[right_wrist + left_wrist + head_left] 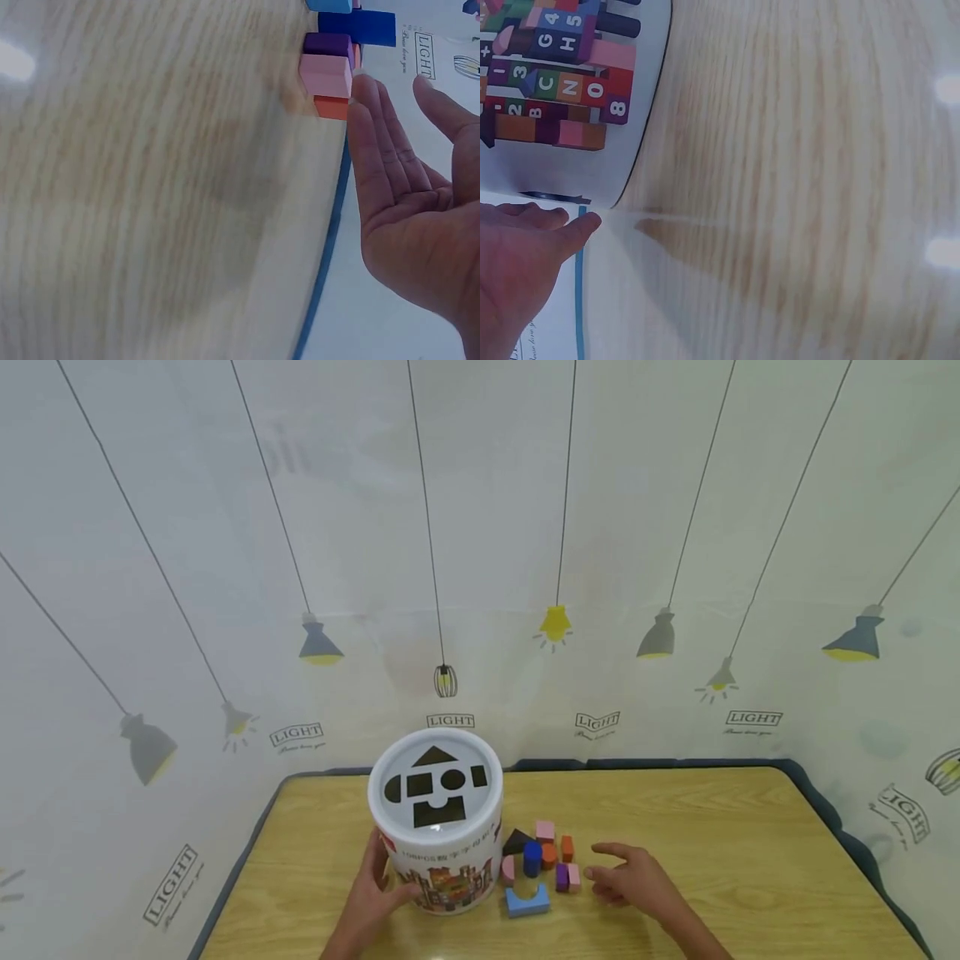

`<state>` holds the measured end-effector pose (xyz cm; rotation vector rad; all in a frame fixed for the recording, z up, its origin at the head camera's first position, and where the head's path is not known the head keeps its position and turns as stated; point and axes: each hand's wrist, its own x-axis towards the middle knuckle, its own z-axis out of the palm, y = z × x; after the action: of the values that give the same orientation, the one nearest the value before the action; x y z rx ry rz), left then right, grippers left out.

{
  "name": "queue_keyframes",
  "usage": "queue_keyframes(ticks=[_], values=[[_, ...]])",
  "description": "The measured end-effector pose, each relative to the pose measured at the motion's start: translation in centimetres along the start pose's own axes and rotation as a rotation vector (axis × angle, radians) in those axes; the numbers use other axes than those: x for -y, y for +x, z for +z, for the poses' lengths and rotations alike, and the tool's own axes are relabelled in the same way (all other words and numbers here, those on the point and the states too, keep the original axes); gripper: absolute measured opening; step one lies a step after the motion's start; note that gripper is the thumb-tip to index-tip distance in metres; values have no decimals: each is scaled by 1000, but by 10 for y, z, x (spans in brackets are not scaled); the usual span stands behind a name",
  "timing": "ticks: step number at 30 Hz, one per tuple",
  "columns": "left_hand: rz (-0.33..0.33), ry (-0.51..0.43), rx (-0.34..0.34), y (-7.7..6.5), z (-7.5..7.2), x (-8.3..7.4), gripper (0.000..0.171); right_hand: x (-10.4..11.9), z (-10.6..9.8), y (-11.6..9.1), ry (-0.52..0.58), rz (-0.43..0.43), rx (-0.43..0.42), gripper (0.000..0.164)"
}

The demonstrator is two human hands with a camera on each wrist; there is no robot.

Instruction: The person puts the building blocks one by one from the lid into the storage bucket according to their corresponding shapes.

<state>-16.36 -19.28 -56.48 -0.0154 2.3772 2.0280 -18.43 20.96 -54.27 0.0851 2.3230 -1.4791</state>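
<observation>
A white bucket (450,860) stands upright left of centre, its lid (427,760) cut with several shaped openings. My left hand (375,887) rests against its lower left side, thumb toward the front and fingers partly behind it. Right of the bucket is a cluster of toy blocks: a light-blue arch (528,903), a blue cylinder (532,858), a black triangle (517,841), a purple block (562,877) and several pink and orange ones. My right hand (633,881) hovers beside the cluster, fingers extended and nothing held. Its fingertips come close to a pink block (326,75) in the right wrist view.
The wooden table (712,827) has a dark blue edge and extends to the right of my right hand. Behind it hangs a pale wall covering (495,527) printed with lamps. Printed lettered blocks (551,86) decorate the bucket's side in the left wrist view.
</observation>
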Motion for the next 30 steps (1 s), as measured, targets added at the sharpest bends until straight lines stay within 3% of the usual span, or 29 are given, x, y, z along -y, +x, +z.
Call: queue_keyframes(ticks=[5, 12, 20, 30], values=[[38, -50, 9, -1, 3, 6, 112, -9, 5, 4, 63, 7, 43, 66], [64, -83, 11, 0, 10, 13, 117, -21, 17, 8, 145, -47, 69, 67], [107, -112, -15, 0, 16, 20, 126, -22, 33, 15, 217, -1, 79, 69], [33, -136, -63, 1, 26, 31, 122, -24, 36, 14, 180, 65, 47, 64]])
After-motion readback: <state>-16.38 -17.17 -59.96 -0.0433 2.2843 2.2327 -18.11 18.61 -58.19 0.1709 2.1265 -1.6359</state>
